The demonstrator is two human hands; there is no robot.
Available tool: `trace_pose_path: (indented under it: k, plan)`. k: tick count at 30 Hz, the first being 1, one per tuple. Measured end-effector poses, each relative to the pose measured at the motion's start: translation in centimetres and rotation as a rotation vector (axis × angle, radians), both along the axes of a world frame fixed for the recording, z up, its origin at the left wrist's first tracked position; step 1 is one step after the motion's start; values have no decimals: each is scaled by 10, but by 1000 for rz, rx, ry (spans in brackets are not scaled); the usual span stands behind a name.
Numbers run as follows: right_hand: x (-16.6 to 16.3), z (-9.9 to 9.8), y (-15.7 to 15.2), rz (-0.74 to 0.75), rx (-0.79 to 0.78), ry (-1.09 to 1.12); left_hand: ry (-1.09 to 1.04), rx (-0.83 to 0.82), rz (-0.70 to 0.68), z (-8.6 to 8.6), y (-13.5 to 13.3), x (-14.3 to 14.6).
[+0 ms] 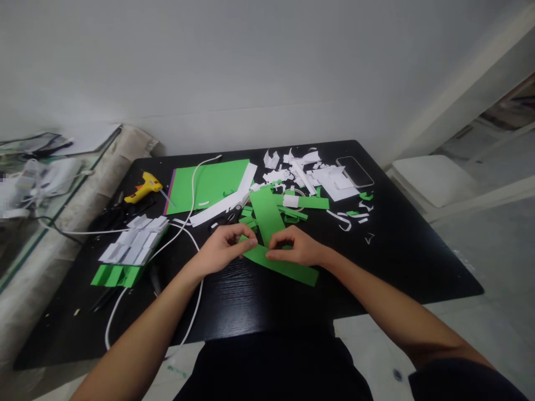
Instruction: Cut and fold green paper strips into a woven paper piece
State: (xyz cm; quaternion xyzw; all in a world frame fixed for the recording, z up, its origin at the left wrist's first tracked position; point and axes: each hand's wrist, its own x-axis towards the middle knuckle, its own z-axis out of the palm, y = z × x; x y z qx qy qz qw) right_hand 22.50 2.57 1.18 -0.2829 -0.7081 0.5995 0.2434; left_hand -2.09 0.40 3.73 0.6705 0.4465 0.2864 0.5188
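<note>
My left hand [228, 245] and my right hand [292, 248] meet at the middle of a black table [397, 256]. Both pinch green paper strips with curled fingers. One long green strip [292, 270] lies flat under my right hand and runs toward the lower right. A second green strip [267, 214] crosses it and points away from me. My fingertips press where the two strips overlap.
A yellow glue gun [144, 186] with a white cord [188, 217] lies at the left beside a green sheet [207, 184]. White and green paper scraps [305, 172] litter the back. A phone [355, 171] lies at the back right. Folded white-and-green pieces [131, 248] sit left.
</note>
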Motion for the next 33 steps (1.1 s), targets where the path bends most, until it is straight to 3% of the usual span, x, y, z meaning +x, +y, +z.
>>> trace_pose_path:
  k: [11,15,20,25,33]
  plan:
    - [3,-4,7,-23,-19,38,-3,131,50,-4,11,-16]
    - [3,-6,7,-52,-52,31,-68,135,160,-2,15,-20]
    - [-1,-8,1,-143,-320,121,-162,169,314,-4,17,-21]
    - [-7,-10,-5,-115,-529,212,-277,182,180,-7,11,-13]
    - [-9,-9,-6,-45,-570,232,-158,174,15,-13,6,-8]
